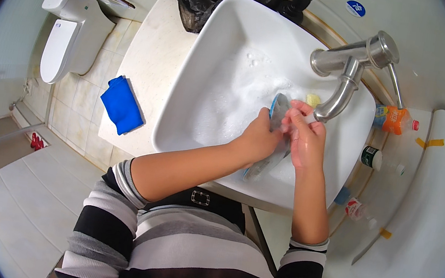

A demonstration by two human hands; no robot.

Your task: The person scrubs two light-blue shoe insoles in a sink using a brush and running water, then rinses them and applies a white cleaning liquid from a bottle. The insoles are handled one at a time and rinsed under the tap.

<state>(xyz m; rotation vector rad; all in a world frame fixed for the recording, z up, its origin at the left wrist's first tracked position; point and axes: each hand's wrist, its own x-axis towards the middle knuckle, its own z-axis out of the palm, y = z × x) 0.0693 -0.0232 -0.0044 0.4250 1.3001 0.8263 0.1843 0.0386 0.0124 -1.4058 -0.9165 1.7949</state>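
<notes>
Glossy sink (190,73), smooth metal faucet (351,57), matt cloth (121,106)

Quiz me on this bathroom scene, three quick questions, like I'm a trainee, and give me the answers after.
1. True or false: the blue cloth lies on the counter, to the left of the sink.
2. Multiple choice: what does the left hand hold over the sink?
A) a black bag
B) a blue-edged item
C) an orange bottle
3. Short answer: which metal fixture reaches over the sink beside the right hand?

Key:
1. True.
2. B.
3. The faucet.
</notes>
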